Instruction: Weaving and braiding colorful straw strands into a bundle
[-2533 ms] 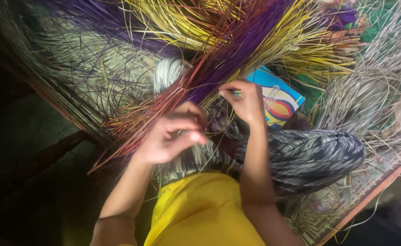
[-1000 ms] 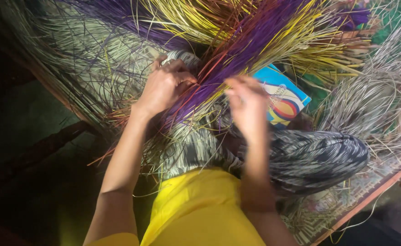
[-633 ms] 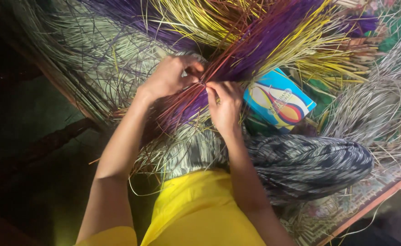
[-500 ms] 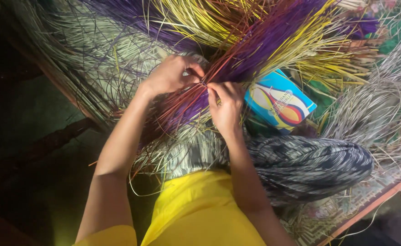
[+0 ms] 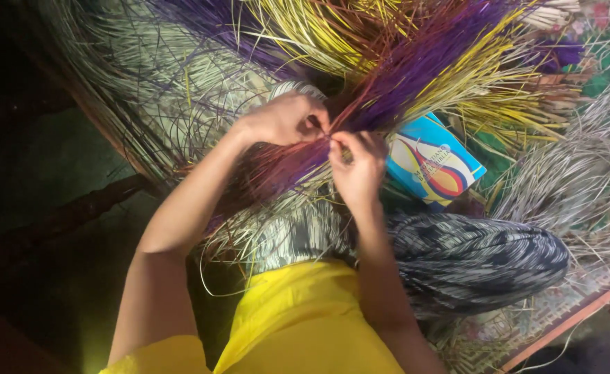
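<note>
My left hand [image 5: 281, 119] and my right hand [image 5: 357, 164] meet fingertip to fingertip over a bundle of purple and reddish straw strands [image 5: 298, 156]. Both pinch thin strands where the bundle narrows. The purple strands [image 5: 423, 62] fan out up and to the right, mixed with yellow strands [image 5: 305, 28]. A pale roll [image 5: 292, 88] peeks out just behind my left hand. My yellow top [image 5: 305, 318] and patterned black-and-white trousers [image 5: 471, 256] fill the lower part of the view.
A blue box with a coloured swirl print [image 5: 433, 159] lies right of my right hand. Pale natural straw [image 5: 173, 90] spreads to the left, more [image 5: 575, 180] to the right. A wooden edge [image 5: 568, 318] runs along the lower right. Dark floor [image 5: 42, 242] lies left.
My hands were apart, the left low by my lap. The left rose to the bundle and the right came in beside it; both now pinch strands at one spot.
</note>
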